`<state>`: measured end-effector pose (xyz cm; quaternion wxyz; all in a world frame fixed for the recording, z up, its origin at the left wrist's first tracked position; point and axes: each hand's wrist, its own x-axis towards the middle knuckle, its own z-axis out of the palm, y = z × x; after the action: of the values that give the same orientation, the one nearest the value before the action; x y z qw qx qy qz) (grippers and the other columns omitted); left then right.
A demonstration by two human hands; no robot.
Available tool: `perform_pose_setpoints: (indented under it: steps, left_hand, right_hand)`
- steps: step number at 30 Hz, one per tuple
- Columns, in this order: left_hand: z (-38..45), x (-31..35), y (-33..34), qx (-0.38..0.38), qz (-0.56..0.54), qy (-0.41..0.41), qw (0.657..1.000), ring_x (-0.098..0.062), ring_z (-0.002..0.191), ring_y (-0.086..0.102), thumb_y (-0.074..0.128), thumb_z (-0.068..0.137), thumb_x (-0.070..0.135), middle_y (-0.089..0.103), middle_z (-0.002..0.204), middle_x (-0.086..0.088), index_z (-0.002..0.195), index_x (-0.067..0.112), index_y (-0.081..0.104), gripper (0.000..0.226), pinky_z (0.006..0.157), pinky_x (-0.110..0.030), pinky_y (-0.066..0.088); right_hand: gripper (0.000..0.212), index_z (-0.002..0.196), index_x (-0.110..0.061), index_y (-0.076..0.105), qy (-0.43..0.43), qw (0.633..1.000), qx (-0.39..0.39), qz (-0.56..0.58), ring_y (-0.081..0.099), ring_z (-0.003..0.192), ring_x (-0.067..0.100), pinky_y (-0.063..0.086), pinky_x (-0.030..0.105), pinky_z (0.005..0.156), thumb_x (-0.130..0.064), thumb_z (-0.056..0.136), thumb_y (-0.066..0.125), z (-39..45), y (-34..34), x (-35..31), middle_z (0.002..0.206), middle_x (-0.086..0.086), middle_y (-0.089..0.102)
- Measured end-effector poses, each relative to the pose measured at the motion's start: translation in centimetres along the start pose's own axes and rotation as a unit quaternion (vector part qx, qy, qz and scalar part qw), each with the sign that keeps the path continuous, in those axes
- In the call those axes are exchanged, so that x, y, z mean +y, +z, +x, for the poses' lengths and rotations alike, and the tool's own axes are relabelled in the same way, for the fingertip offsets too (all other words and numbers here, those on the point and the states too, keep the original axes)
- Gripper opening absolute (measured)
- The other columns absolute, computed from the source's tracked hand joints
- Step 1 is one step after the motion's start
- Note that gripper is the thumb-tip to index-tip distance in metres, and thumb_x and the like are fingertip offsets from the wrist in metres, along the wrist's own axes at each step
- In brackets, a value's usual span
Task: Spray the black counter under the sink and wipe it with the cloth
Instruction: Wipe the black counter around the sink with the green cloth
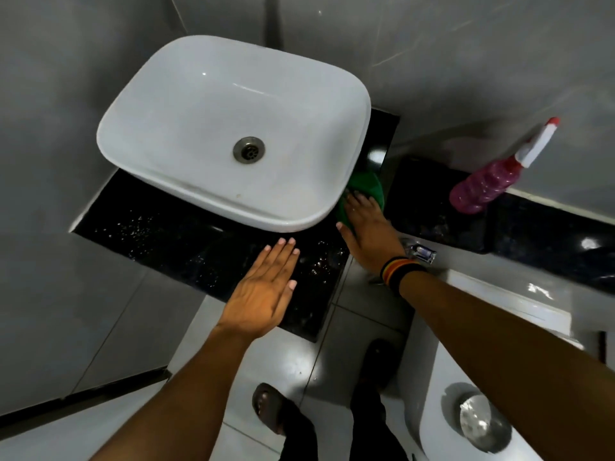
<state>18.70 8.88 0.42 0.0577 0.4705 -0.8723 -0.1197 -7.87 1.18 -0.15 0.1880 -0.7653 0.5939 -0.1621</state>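
From the head camera we look steeply down at a white vessel sink [233, 128] with a metal drain [249, 150] at its middle. It sits on a black speckled bench [173, 241] set into a corner of grey tiled walls. White droplets or flecks dot the bench along its front left part and near its front right corner.

Our left hand [266, 287] lies flat with fingers straight and together, palm down, over the front edge of the bench just ahead of the sink rim; it grips nothing. We cannot tell whether the palm touches the surface.

Our right hand [369, 234] reaches to the right edge of the bench, beside the sink's right wall. Its fingers are spread and pressed flat onto a green cloth [366, 188], which lies bunched on the bench in the narrow strip between the sink and the bench's right edge, partly tucked under the sink rim. The hand is not curled around the cloth; it pins it from above. A striped wristband [399, 269] circles the right wrist.

To the right, well apart from the sink, a second black ledge [532, 224] runs along the wall. On it stands a pink spray bottle [479, 188] with a white trigger head and red nozzle, leaning against the wall.

At the lower right is a white toilet cistern [492, 377] with a round chrome flush button [479, 420]. Below, on the pale tiled floor [233, 361], we see our foot in a dark sandal [273, 410].
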Motion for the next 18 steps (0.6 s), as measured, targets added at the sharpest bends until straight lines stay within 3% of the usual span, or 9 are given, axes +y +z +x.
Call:
perform_pose_setpoints:
  steps: [8, 15, 18]
  left_hand:
    - [-2.3, -3.2, -0.8, 0.010, 0.001, 0.009, 1.000, -0.025, 0.162, 0.017, 0.024, 0.110, 0.031, 0.024, 0.172, -0.013, 0.161, 0.002, 0.029, 0.059, 0.131, -0.049, 0.022]
    - [-3.3, -6.5, -1.8, -0.006, -0.007, 0.045, 0.999, -0.028, 0.161, 0.021, 0.027, 0.108, 0.031, 0.031, 0.170, -0.015, 0.159, 0.001, 0.033, 0.059, 0.131, -0.049, 0.022]
    - [-3.0, -7.6, -1.5, -0.028, 0.008, 0.054, 0.998, -0.025, 0.162, 0.014, 0.020, 0.108, 0.034, 0.024, 0.172, -0.013, 0.162, 0.004, 0.026, 0.062, 0.133, -0.045, 0.014]
  right_hand:
    - [0.053, 0.149, 0.000, 0.051, 0.000, 1.000, 0.016, -0.008, 0.039, 0.151, 0.036, 0.019, 0.051, 0.129, -0.024, 0.102, 0.055, -6.2, 3.1, -7.2, 0.159, 0.017, 0.046]
    - [0.061, 0.161, -0.011, 0.034, 0.149, 0.988, 0.042, 0.019, 0.020, 0.160, 0.023, 0.004, 0.048, 0.132, -0.032, 0.104, 0.041, -10.8, 7.5, -15.5, 0.170, 0.007, 0.028]
    - [0.067, 0.162, -0.010, 0.029, 0.165, 0.986, 0.023, 0.007, 0.016, 0.161, 0.025, 0.000, 0.045, 0.132, -0.043, 0.104, 0.035, -10.4, 7.5, -16.0, 0.172, 0.008, 0.023]
